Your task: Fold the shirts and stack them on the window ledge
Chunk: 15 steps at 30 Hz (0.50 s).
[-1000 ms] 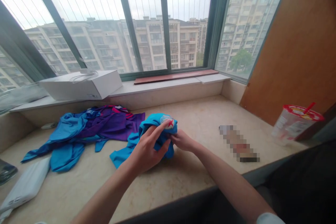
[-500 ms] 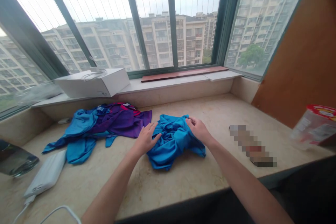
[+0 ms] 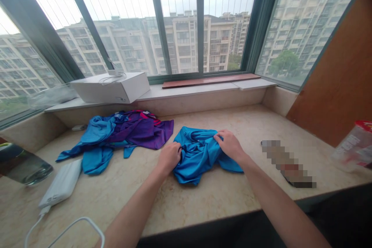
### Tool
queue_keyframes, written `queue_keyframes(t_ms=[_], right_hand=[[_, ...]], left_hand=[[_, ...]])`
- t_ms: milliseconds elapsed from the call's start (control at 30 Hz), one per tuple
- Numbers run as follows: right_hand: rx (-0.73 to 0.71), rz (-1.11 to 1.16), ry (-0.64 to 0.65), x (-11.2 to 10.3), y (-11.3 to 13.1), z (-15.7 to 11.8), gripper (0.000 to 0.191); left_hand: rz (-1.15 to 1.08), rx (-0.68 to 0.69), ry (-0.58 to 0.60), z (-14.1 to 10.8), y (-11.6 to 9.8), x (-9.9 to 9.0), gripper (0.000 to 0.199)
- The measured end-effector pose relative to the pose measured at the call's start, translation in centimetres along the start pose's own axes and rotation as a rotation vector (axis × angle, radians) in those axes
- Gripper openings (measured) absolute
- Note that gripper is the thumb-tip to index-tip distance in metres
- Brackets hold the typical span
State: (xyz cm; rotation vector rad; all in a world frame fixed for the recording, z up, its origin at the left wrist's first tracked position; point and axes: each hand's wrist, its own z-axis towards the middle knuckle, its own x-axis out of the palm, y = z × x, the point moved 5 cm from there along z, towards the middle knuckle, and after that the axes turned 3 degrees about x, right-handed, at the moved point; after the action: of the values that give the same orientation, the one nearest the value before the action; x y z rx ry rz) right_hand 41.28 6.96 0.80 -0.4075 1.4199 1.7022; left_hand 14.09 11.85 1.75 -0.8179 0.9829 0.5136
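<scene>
A crumpled blue garment [image 3: 197, 159] lies on the stone counter [image 3: 215, 205] in front of me; its exact kind cannot be made out from the folds. My left hand [image 3: 170, 157] is closed on its left edge, fingers curled into the cloth. At the upper right edge, my right hand [image 3: 230, 143] pinches the fabric between thumb and fingers. A loose flap of the same cloth spreads out below my right wrist. To the left, apart from my hands, rests a rumpled purple and blue garment [image 3: 142, 131] with pink-red trim.
A white power bank [image 3: 62, 182] with a cable lies on the left near a clear container [image 3: 26, 166]. On the ledge sit a white box [image 3: 112, 89] and a reddish board [image 3: 212, 81]. A blurred-out object [image 3: 287, 164] and a plastic tub [image 3: 356, 145] are at right.
My left hand's spread fingers have curled onto the blue garment's edge. My right hand grips its upper right side, and a flap there reaches farther out. The view has shifted slightly.
</scene>
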Motion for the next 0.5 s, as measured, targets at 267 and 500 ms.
queue_keyframes(t_ms=[267, 500], right_hand=[[0.139, 0.128, -0.219, -3.8, -2.0, 0.5, 0.043], [0.270, 0.644, -0.233, -7.3, -2.3, -1.1, 0.053]], left_hand=[[-0.339, -0.269, -0.510, -1.8, 1.6, -7.3, 0.022], [-0.969, -0.410, -0.883, -2.7, 7.6, -13.1, 0.039]])
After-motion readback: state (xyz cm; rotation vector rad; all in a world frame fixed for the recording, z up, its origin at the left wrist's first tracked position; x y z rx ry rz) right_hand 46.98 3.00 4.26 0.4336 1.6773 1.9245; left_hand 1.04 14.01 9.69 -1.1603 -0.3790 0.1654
